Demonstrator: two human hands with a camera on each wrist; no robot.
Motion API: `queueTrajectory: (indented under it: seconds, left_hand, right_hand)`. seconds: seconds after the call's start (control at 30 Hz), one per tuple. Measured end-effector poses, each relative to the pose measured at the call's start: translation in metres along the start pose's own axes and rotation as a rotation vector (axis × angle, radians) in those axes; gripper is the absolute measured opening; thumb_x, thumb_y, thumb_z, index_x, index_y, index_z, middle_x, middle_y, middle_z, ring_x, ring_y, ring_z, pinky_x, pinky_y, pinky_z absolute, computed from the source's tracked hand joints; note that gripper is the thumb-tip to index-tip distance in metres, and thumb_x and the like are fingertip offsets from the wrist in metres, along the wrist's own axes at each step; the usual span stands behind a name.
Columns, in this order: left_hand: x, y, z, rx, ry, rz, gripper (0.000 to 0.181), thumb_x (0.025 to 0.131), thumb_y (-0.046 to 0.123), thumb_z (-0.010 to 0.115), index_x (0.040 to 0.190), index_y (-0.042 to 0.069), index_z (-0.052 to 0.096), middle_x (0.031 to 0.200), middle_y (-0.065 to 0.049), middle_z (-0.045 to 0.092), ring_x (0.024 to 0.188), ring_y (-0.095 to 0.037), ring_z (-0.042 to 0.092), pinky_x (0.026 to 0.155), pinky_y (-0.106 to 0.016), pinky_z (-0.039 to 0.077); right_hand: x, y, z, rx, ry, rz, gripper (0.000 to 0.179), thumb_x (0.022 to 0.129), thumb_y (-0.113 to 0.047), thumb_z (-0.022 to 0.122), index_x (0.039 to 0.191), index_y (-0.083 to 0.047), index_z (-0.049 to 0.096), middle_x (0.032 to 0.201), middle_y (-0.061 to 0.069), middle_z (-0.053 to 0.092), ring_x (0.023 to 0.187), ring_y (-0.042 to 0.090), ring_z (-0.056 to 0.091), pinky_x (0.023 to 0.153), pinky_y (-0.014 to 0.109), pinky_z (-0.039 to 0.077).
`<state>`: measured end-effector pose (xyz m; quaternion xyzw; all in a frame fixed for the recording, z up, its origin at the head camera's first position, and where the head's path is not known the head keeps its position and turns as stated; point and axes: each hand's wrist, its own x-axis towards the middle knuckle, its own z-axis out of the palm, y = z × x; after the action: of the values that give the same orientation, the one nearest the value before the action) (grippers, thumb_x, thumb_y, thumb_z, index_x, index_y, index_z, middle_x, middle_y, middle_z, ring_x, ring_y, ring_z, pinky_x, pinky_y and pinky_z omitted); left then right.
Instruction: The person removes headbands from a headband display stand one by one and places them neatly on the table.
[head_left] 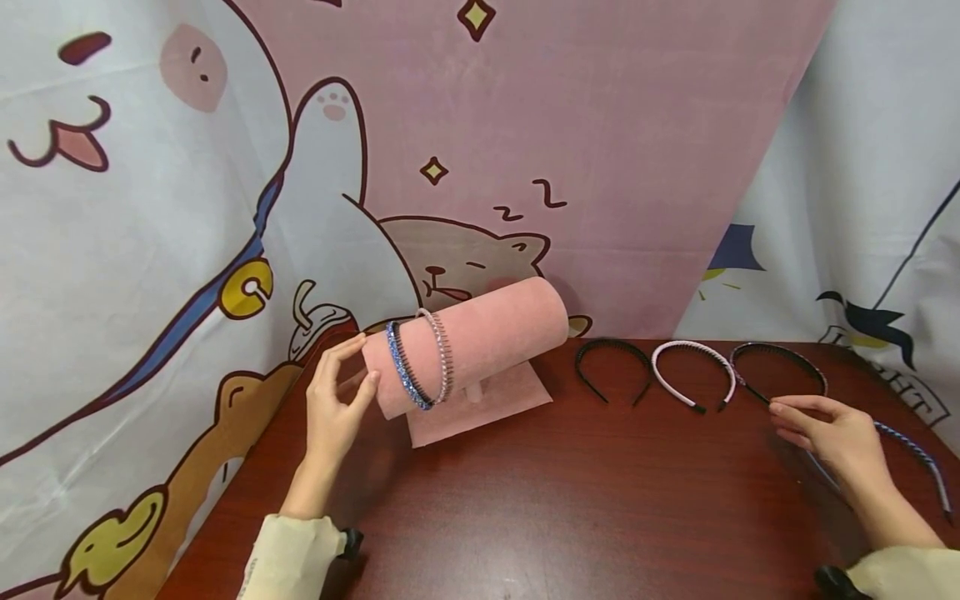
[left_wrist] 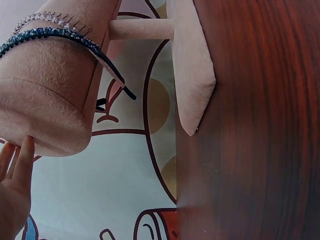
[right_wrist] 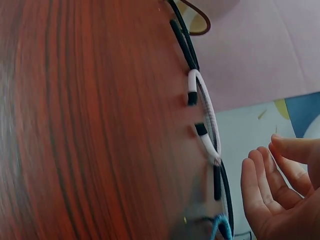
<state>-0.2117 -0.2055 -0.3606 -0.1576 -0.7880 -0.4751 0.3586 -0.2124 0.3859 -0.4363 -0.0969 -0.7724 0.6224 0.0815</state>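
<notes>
A pink padded roll on a stand, a headband holder (head_left: pixel 502 329), carries a blue glittery headband (head_left: pixel 405 371) near its left end and a pale beaded headband (head_left: pixel 444 354) beside it. My left hand (head_left: pixel 333 408) touches the roll's left end with extended fingers; the left wrist view shows the fingertips (left_wrist: pixel 27 142) at the end face. Over at the right, my right hand (head_left: pixel 840 442) hovers by a dark headband (head_left: pixel 817 371) and a blue twisted headband (head_left: pixel 918 450), partly covering the latter. In the right wrist view its fingers bend loosely around nothing.
A black toothed headband (head_left: pixel 611 343) and a pale pink headband (head_left: pixel 693 348) lie along the back of the brown wooden table (head_left: pixel 570 500). Behind the table hangs a cartoon-printed cloth (head_left: pixel 622 167), close to the roll's far side.
</notes>
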Motion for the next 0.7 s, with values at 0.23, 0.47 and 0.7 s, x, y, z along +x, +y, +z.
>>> queueTrajectory:
  seconds: [0.23, 0.47, 0.7]
  left_hand:
    - [0.000, -0.001, 0.000, 0.006, 0.001, 0.005, 0.042, 0.086, -0.005, 0.069, 0.127, -0.007, 0.058, 0.133, -0.018, 0.061, 0.124, -0.019, 0.059, 0.089, -0.025, 0.057]
    - [0.000, -0.001, 0.000, 0.008, 0.004, 0.004, 0.042, 0.086, -0.005, 0.069, 0.127, -0.006, 0.059, 0.133, -0.017, 0.061, 0.123, -0.019, 0.059, 0.089, -0.028, 0.058]
    - [0.000, -0.001, 0.000, 0.004, 0.004, 0.009, 0.042, 0.086, -0.005, 0.068, 0.127, -0.008, 0.059, 0.133, -0.019, 0.061, 0.124, -0.018, 0.058, 0.088, -0.036, 0.058]
  right_hand:
    - [-0.001, -0.005, 0.024, 0.018, -0.066, -0.035, 0.016, 0.094, -0.013, 0.067, 0.087, -0.025, 0.076, 0.079, -0.022, 0.071, 0.069, -0.001, 0.070, 0.061, 0.019, 0.059]
    - [-0.002, -0.013, 0.055, 0.162, -0.161, -0.095, 0.017, 0.093, -0.005, 0.066, 0.092, -0.018, 0.077, 0.083, -0.014, 0.075, 0.074, -0.001, 0.071, 0.066, 0.018, 0.059]
    - [-0.005, -0.025, 0.091, 0.025, -0.172, -0.147, 0.010, 0.093, -0.011, 0.069, 0.101, -0.011, 0.074, 0.085, -0.019, 0.072, 0.080, -0.006, 0.069, 0.070, 0.017, 0.059]
